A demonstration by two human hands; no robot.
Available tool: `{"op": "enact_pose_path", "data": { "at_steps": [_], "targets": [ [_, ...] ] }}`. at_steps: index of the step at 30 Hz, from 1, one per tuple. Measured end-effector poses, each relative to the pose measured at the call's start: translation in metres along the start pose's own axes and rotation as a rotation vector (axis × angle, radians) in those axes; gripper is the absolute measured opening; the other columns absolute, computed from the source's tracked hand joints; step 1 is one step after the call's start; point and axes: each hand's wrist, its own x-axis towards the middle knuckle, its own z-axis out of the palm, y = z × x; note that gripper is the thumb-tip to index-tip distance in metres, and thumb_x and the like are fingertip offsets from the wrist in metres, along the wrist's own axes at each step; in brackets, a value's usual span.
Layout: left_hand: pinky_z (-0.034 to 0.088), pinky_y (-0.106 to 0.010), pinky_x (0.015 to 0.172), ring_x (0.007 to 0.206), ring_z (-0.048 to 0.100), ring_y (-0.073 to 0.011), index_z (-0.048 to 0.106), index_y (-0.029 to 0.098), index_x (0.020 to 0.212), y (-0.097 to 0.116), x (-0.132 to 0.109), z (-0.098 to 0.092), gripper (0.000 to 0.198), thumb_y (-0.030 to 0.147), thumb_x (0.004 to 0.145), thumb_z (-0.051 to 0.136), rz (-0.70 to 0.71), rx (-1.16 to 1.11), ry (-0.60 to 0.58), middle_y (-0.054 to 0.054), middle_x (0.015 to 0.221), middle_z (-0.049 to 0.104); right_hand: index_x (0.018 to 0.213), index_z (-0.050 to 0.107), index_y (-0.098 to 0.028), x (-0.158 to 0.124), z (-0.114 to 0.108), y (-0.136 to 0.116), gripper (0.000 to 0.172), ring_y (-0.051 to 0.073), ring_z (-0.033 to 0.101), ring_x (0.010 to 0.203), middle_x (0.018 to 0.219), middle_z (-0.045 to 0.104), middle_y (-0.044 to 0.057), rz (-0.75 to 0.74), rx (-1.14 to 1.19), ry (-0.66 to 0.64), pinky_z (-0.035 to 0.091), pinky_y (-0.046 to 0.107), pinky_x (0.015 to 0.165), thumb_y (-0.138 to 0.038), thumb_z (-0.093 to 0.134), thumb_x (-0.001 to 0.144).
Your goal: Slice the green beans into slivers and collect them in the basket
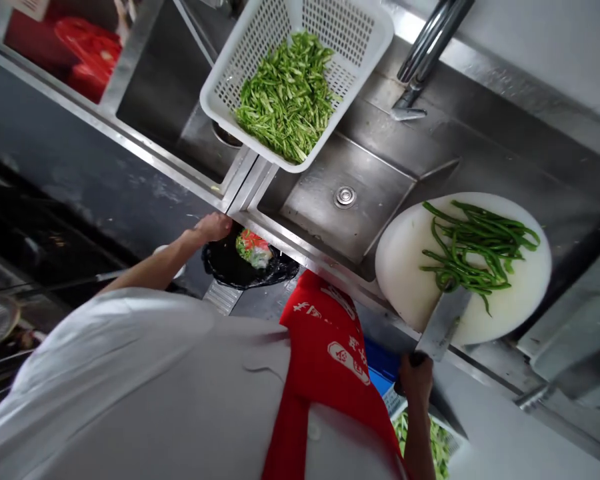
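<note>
My right hand (416, 377) is closed around the dark handle of a cleaver (443, 323). Its blade lies flat on the near edge of a round white cutting board (405, 267). Long green beans (473, 247) are piled on the board just beyond the blade tip. My left hand (213, 227) reaches out to the front rim of the steel sink (330, 220), fingers curled, right above a black-bagged bin (230, 267) holding red and green scraps (253, 248). Whether those fingers hold anything is hidden. My white shirt and red apron (325, 347) fill the lower part of the view.
A white perforated basket (365, 33) of cut green bean pieces rests across the sink divider. A faucet (423, 60) hangs over the right basin, whose drain (345, 196) is bare. Red bags (87, 57) lie at the top left. A basket of greens (437, 443) sits below the counter.
</note>
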Motion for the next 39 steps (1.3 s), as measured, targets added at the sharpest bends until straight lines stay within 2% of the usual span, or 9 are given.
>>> {"op": "enact_pose_path", "data": {
  "at_steps": [3, 6, 13, 18, 21, 24, 33, 36, 39],
  "targets": [
    [0.044, -0.029, 0.078, 0.059, 0.043, -0.0135, 0.06, 0.021, 0.074, 0.026, -0.008, 0.002, 0.012, 0.029, 0.082, 0.054, 0.048, 0.189, -0.077, 0.0, 0.072, 0.057, 0.094, 0.053, -0.025, -0.012, -0.007, -0.01, 0.024, 0.031, 0.067, 0.083, 0.082, 0.068, 0.012, 0.029, 0.031, -0.059, 0.041, 0.034, 0.066, -0.041, 0.064, 0.08],
    [0.048, -0.038, 0.089, 0.09, 0.062, -0.0247, 0.067, 0.031, 0.1, 0.086, -0.002, 0.029, 0.026, 0.03, 0.082, 0.049, 0.313, 0.185, -0.102, -0.003, 0.114, 0.064, 0.101, 0.059, -0.02, -0.019, -0.016, -0.02, 0.023, 0.027, 0.067, 0.084, 0.086, 0.069, 0.01, -0.016, 0.067, -0.064, 0.04, 0.031, 0.068, -0.037, 0.06, 0.085],
    [0.053, -0.037, 0.094, 0.101, 0.063, -0.0242, 0.071, 0.026, 0.104, 0.317, -0.004, 0.195, 0.029, 0.018, 0.092, 0.045, 0.83, -0.022, -0.306, -0.007, 0.108, 0.066, 0.105, 0.066, -0.018, -0.03, -0.051, 0.016, 0.034, 0.025, 0.068, 0.082, 0.09, 0.073, 0.011, -0.019, -0.106, 0.029, 0.038, 0.028, 0.068, -0.047, 0.051, 0.096],
    [0.05, -0.043, 0.099, 0.106, 0.058, -0.0284, 0.073, 0.019, 0.113, 0.417, 0.017, 0.285, 0.029, 0.019, 0.09, 0.055, 0.842, -0.001, -0.078, -0.013, 0.11, 0.064, 0.112, 0.065, -0.02, -0.02, -0.071, 0.073, 0.032, 0.025, 0.071, 0.086, 0.095, 0.074, 0.011, -0.08, -0.253, -0.069, 0.039, 0.027, 0.069, -0.046, 0.051, 0.098],
    [0.051, -0.04, 0.094, 0.096, 0.061, -0.0262, 0.076, 0.018, 0.104, 0.434, 0.027, 0.309, 0.026, 0.014, 0.086, 0.057, 0.801, 0.0, -0.096, -0.011, 0.097, 0.066, 0.106, 0.066, -0.019, 0.006, -0.071, 0.103, 0.025, 0.025, 0.071, 0.092, 0.098, 0.075, 0.012, -0.191, -0.261, -0.169, 0.04, 0.027, 0.071, -0.039, 0.053, 0.098],
    [0.053, -0.034, 0.083, 0.082, 0.062, -0.0212, 0.075, 0.016, 0.095, 0.433, 0.021, 0.311, 0.021, 0.015, 0.084, 0.058, 0.733, -0.11, -0.094, -0.009, 0.091, 0.067, 0.106, 0.064, -0.016, 0.034, -0.066, 0.126, 0.023, 0.025, 0.072, 0.094, 0.101, 0.075, 0.014, -0.342, -0.268, -0.22, 0.04, 0.028, 0.073, -0.035, 0.054, 0.099],
    [0.051, -0.023, 0.059, 0.063, 0.058, -0.0118, 0.074, 0.013, 0.096, 0.384, -0.061, 0.257, 0.032, 0.041, 0.081, 0.07, 0.277, -0.479, 0.249, -0.005, 0.082, 0.069, 0.118, 0.058, -0.014, 0.089, -0.084, 0.158, 0.027, 0.027, 0.073, 0.091, 0.097, 0.075, 0.016, -0.569, -0.363, -0.22, 0.044, 0.032, 0.077, -0.034, 0.048, 0.103],
    [0.05, -0.022, 0.057, 0.062, 0.059, -0.0116, 0.073, 0.012, 0.093, 0.368, -0.076, 0.269, 0.035, 0.042, 0.074, 0.076, 0.157, -0.623, 0.221, -0.005, 0.079, 0.07, 0.115, 0.059, -0.014, 0.108, -0.086, 0.148, 0.025, 0.029, 0.072, 0.095, 0.101, 0.074, 0.016, -0.619, -0.374, -0.249, 0.045, 0.033, 0.079, -0.033, 0.05, 0.101],
    [0.048, -0.023, 0.051, 0.056, 0.058, -0.0114, 0.071, 0.013, 0.084, 0.367, -0.082, 0.303, 0.036, 0.042, 0.067, 0.081, 0.03, -0.721, 0.132, -0.005, 0.072, 0.068, 0.118, 0.058, -0.015, 0.119, -0.086, 0.139, 0.028, 0.028, 0.072, 0.097, 0.103, 0.074, 0.015, -0.648, -0.369, -0.283, 0.045, 0.032, 0.079, -0.037, 0.049, 0.102]
  ]
}}
